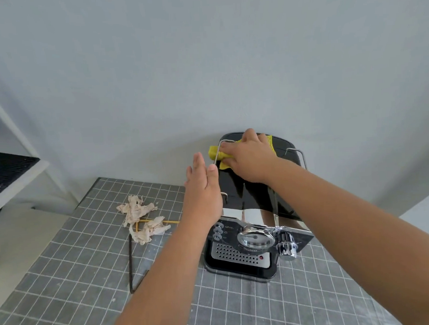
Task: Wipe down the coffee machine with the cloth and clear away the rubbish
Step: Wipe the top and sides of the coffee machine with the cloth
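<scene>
Grey gridded tabletop [78, 281] against pale wall [203, 63]; right hand [251, 158] grip pressing cloth [214, 152], left hand [203, 187] open.

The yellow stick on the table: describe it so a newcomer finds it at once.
Start at the black coffee machine on the grey grid-patterned table. Look to its left, where crumpled paper tissues lie. The yellow stick pokes out from under them toward the machine; it is thin, straight and bright, unlike the long dark stick nearer the person.
</scene>
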{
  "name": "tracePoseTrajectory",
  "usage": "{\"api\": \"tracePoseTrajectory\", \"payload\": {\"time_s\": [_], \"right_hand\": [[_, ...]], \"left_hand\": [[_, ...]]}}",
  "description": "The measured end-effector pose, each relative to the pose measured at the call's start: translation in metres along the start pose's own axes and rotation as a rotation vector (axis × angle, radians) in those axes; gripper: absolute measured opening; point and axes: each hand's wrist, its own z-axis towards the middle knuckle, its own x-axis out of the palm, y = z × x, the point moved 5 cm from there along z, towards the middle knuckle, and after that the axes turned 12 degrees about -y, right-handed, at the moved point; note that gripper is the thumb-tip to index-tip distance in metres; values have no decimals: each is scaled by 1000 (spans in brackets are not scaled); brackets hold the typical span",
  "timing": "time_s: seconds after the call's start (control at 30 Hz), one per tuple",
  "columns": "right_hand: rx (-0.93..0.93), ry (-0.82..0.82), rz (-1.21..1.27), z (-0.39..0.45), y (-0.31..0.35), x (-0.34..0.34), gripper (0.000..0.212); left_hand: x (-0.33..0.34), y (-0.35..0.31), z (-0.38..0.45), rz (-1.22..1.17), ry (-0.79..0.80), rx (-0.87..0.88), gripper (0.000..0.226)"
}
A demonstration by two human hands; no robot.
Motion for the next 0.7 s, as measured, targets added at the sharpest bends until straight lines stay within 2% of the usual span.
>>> {"api": "tracePoseTrajectory", "payload": {"time_s": [0.1,0.17,0.27,0.43,0.57,0.7], "right_hand": [[-24,67,150,-17,2,-5,37],[-106,138,256,-39,0,-11,44],[-165,188,322,-54,-11,-16,43],[17,65,90,-9,-19,-6,39],[6,69,-4,1,8,0,34],[-110,146,128,-31,16,-5,40]], "left_hand": [[-1,0,0,1,2,3,59],[-2,-1,0,14,4,8,60],[-2,-1,-1,20,12,2,59],[-1,-1,-1,2,10,-7,59],[-1,-1,-1,5,12,-17,57],[-1,0,-1,-10,3,-8,56]]}}
